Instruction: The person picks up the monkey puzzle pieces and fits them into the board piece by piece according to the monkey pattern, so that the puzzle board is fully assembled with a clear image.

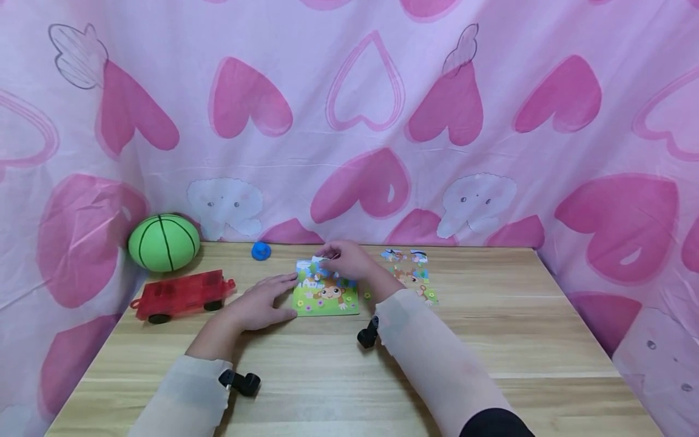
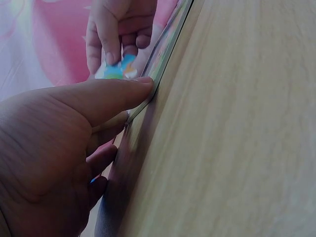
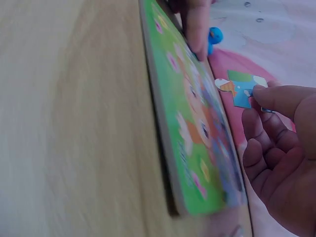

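A jigsaw board [image 1: 326, 305] with a cartoon monkey on green grass lies flat on the wooden table. My right hand [image 1: 349, 261] is above the board's upper part. Between its thumb and fingertips it pinches a small jigsaw piece [image 3: 242, 91], blue with green, orange and white, clear of the board in the right wrist view. My left hand [image 1: 264, 304] rests at the board's left edge, thumb near the lower corner and index finger higher up. In the left wrist view its thumb [image 2: 118, 94] touches the board's rim.
Several loose jigsaw pieces [image 1: 406, 276] lie right of the board, partly behind my right wrist. At the left are a red toy wagon [image 1: 182, 296] and a green ball [image 1: 164, 243]. A small blue object [image 1: 261, 250] sits near the back edge, before a pink heart-patterned curtain [image 1: 360, 91].
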Motion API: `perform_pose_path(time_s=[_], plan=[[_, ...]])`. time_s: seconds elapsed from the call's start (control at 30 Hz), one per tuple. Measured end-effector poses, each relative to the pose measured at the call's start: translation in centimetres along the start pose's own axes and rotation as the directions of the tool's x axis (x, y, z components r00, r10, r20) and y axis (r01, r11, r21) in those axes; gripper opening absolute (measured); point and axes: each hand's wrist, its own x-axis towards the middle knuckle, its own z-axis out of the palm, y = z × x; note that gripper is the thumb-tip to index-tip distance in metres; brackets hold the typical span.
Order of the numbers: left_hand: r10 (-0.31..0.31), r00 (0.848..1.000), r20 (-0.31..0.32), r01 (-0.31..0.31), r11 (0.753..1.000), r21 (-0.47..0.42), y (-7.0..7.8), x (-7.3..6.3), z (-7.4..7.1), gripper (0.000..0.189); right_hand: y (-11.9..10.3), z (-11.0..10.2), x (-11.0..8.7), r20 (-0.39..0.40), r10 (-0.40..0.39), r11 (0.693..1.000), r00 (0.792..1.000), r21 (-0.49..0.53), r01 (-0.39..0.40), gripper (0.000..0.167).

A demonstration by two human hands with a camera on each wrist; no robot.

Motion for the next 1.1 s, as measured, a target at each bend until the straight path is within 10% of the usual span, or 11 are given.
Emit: perform_pose_path(time_s=[1.1], plan=[[0.029,1.0,-0.008,-0.029,1.0,0.007,0.0,-0.1,0.0,0.082,-0.1,3.5,2.1,0.021,0.047,0.972,0.999,-0.231,-0.041,0.037]])
